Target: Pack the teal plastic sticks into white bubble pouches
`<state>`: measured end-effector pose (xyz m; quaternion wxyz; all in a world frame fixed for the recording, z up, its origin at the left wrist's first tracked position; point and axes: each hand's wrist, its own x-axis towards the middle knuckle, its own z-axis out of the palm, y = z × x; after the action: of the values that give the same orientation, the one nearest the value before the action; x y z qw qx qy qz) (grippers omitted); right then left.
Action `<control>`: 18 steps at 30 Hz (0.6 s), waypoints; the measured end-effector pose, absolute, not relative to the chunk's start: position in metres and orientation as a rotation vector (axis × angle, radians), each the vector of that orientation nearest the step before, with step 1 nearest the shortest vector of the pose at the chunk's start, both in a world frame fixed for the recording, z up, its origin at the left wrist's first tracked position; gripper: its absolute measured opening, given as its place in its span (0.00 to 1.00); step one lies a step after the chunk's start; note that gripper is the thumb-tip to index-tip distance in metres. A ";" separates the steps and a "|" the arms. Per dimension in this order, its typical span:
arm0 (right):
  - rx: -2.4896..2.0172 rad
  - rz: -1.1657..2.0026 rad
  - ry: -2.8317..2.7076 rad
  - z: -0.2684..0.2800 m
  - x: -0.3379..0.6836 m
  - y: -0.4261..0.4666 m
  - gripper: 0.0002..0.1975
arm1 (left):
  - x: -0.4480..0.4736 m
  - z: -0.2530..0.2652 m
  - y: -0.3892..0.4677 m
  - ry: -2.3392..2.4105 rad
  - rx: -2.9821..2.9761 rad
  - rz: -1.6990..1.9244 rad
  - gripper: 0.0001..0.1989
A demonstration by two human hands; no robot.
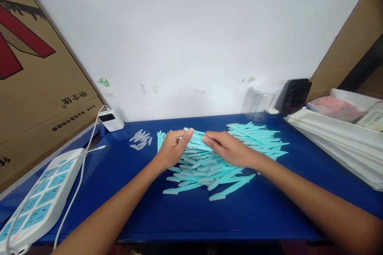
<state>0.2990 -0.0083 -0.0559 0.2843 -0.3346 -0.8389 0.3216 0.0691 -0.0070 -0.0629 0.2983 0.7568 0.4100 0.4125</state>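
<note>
My left hand (176, 145) and my right hand (226, 147) meet over the middle of the table, both closed on a small bunch of turquoise eyebrow razors (196, 140). My left thumb lies along the top of the bunch, and the right thumb and fingers pinch its other end. Beneath my hands spreads a pile of similar razors (206, 169), lying mostly sideways. To the right is another heap of turquoise razors (254, 137). Several small translucent covers (140, 138) lie left of my left hand. My fingers hide part of the bunch.
A white power strip (44, 191) with cables lies at the left, near a small white device (111, 120). A clear plastic jar (259, 103) and a black object (295, 95) stand by the wall. White trays (338, 139) are stacked at the right. A cardboard box (44, 79) borders the left.
</note>
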 end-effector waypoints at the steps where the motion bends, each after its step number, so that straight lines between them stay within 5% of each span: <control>1: -0.896 0.869 -2.239 -0.057 0.298 -0.009 0.24 | 0.070 -0.063 -0.007 1.073 1.974 1.078 0.28; 10: -0.877 1.168 -2.088 -0.064 0.290 -0.020 0.22 | 0.068 -0.069 -0.006 1.013 1.834 0.969 0.30; 18: -0.856 0.674 -2.143 -0.061 0.289 -0.018 0.23 | 0.070 -0.077 0.000 0.956 1.632 1.018 0.33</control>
<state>0.2892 -0.0176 -0.0614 0.3607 -0.3322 -0.8314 0.2614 0.0703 0.0003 -0.0775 0.4767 0.6679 0.3913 0.4166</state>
